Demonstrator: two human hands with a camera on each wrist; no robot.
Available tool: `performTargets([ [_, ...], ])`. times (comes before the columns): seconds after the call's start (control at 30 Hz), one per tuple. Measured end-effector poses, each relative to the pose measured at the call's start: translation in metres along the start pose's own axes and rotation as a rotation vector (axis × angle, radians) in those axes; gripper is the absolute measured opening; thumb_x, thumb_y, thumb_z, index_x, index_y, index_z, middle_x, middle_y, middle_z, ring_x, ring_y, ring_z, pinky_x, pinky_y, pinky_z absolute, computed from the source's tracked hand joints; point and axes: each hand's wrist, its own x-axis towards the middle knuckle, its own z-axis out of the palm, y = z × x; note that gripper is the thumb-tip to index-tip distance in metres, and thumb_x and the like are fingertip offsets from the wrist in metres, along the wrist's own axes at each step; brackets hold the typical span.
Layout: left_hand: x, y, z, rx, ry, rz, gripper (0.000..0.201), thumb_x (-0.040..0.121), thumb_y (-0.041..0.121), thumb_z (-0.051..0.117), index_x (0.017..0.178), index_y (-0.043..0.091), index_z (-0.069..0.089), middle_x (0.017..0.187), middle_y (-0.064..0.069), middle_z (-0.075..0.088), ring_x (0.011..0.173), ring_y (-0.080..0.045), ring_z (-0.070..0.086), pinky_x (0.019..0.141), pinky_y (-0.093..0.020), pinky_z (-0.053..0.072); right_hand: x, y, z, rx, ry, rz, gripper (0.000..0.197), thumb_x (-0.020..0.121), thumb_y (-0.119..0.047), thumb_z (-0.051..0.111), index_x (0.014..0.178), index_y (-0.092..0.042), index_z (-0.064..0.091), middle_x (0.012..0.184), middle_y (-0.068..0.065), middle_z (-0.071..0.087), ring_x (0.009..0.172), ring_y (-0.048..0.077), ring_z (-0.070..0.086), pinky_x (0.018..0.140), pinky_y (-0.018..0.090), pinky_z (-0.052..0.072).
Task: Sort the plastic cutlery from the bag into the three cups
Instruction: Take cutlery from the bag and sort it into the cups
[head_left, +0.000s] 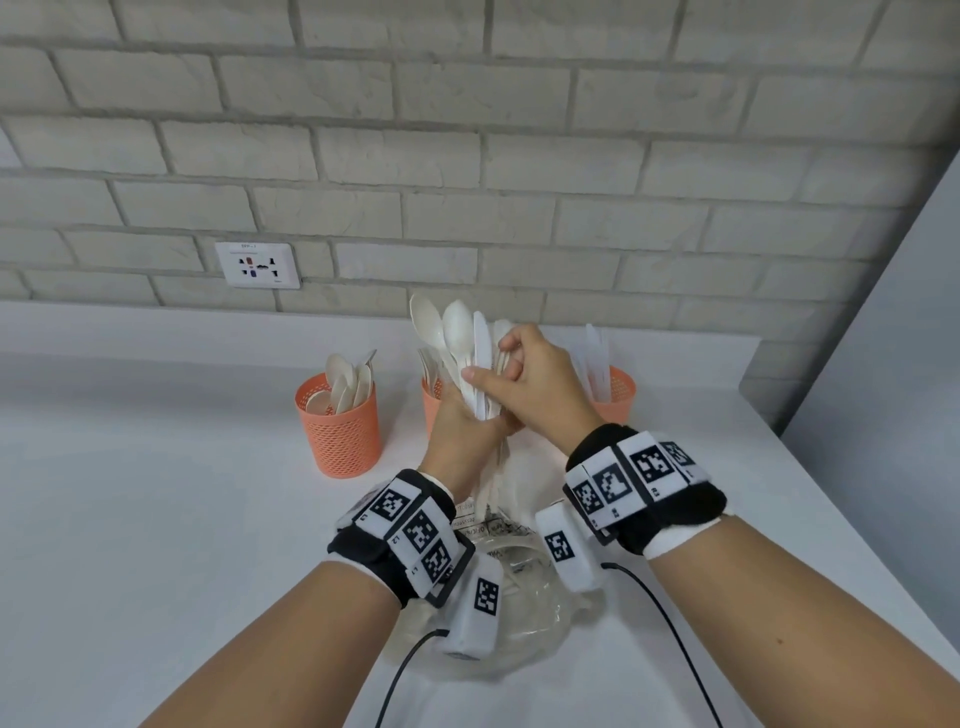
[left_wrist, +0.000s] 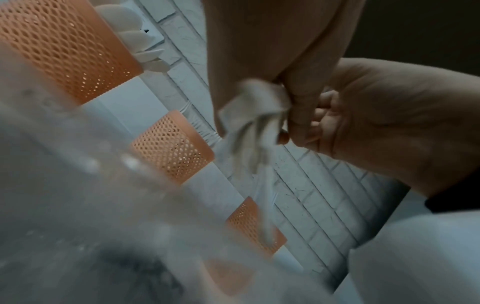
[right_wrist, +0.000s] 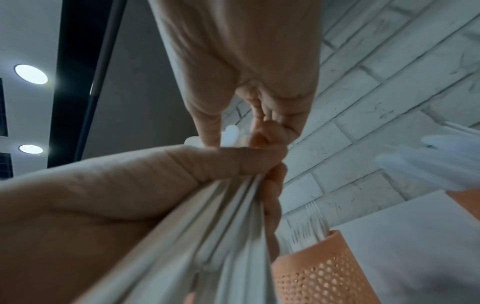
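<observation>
White bench (head_left: 156, 519) under brick wall, three orange mesh cups (head_left: 340, 426) in a row at the back. Left hand (head_left: 460, 431) clamps a cutlery bundle (head_left: 470, 353) upright above clear bag (head_left: 519, 613); right hand (head_left: 535, 384) pinches one piece in the bundle.
</observation>
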Motion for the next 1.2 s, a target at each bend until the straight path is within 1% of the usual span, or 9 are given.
performTargets([
  [0.1,-0.003,-0.001,0.002,0.023,-0.096,-0.001,0.046,0.079,-0.010,0.063,0.094,0.032,0.051,0.079,0.001,0.065,0.067,-0.006,0.065,0.065,-0.029,0.055,0.000,-0.003,-0.005,-0.091,-0.050,0.000,0.031,0.086,-0.024,0.059,0.109,-0.005,0.051,0.076,0.001,0.055,0.072,0.017,0.054,0.065,0.025,0.042],
  [0.3,-0.001,-0.007,0.002,-0.161,-0.188,-0.096,0.026,0.078,-0.010,0.062,0.093,0.010,0.055,0.073,-0.005,0.057,0.062,-0.015,0.056,0.055,-0.025,0.051,0.002,-0.002,-0.013,0.139,-0.054,0.119,0.024,0.091,-0.008,0.042,0.110,0.003,0.053,0.084,0.015,0.062,0.062,0.018,0.054,0.069,0.040,0.050],
  [0.43,0.003,-0.011,0.004,-0.291,-0.163,-0.188,0.028,0.080,0.029,0.062,0.104,0.014,0.058,0.074,-0.001,0.058,0.059,-0.011,0.052,0.054,-0.025,0.049,0.005,0.005,-0.018,0.304,-0.099,0.204,0.025,0.095,-0.008,0.037,0.115,-0.002,0.050,0.079,0.008,0.059,0.070,0.021,0.058,0.068,0.035,0.051],
  [0.5,0.007,-0.013,0.004,-0.310,-0.085,-0.227,0.037,0.083,0.037,0.058,0.109,0.010,0.058,0.074,0.000,0.060,0.056,-0.011,0.053,0.054,-0.026,0.050,0.006,0.007,-0.024,0.414,-0.095,0.239,0.023,0.097,-0.009,0.034,0.117,-0.006,0.047,0.073,0.006,0.055,0.062,0.020,0.055,0.056,0.029,0.049],
  [0.7,0.012,-0.020,-0.006,-0.278,0.030,-0.284,0.025,0.089,0.013,0.059,0.113,0.006,0.054,0.061,-0.002,0.057,0.052,-0.014,0.056,0.051,-0.027,0.049,0.029,0.024,-0.056,0.384,0.263,0.124,0.023,0.099,-0.010,0.035,0.120,-0.008,0.045,0.077,-0.001,0.052,0.058,0.010,0.049,0.048,0.017,0.043],
  [0.87,0.009,-0.019,-0.004,-0.326,-0.019,-0.228,0.033,0.089,0.004,0.055,0.121,0.001,0.045,0.074,-0.009,0.058,0.058,-0.013,0.060,0.055,-0.023,0.050,0.046,0.056,-0.073,0.095,0.562,-0.049,0.023,0.095,-0.010,0.043,0.115,-0.002,0.049,0.083,0.006,0.058,0.077,0.021,0.056,0.068,0.027,0.045],
  [1.03,0.009,-0.014,-0.002,-0.286,-0.056,-0.187,0.028,0.087,0.000,0.057,0.114,0.006,0.050,0.074,-0.006,0.063,0.065,-0.013,0.064,0.057,-0.024,0.052,0.038,0.107,-0.055,-0.266,0.270,0.137,0.010,0.087,-0.007,0.054,0.089,-0.001,0.061,0.077,0.015,0.059,0.071,0.023,0.051,0.065,0.026,0.038],
  [1.13,0.009,-0.012,-0.002,-0.274,-0.070,-0.170,0.025,0.086,-0.002,0.058,0.108,0.009,0.054,0.075,-0.005,0.065,0.066,-0.014,0.065,0.058,-0.025,0.053,0.036,0.124,-0.048,-0.437,0.087,0.244,0.026,0.086,-0.012,0.053,0.061,-0.005,0.049,0.069,0.017,0.050,0.073,0.028,0.048,0.064,0.031,0.033],
  [1.2,0.009,-0.012,-0.002,-0.269,-0.065,-0.171,0.028,0.085,-0.002,0.059,0.110,0.011,0.055,0.079,-0.006,0.064,0.067,-0.014,0.065,0.060,-0.026,0.054,0.035,0.116,-0.047,-0.518,0.036,0.250,0.017,0.089,-0.017,0.051,0.078,-0.007,0.059,0.089,0.020,0.054,0.095,0.034,0.049,0.075,0.036,0.036],
])
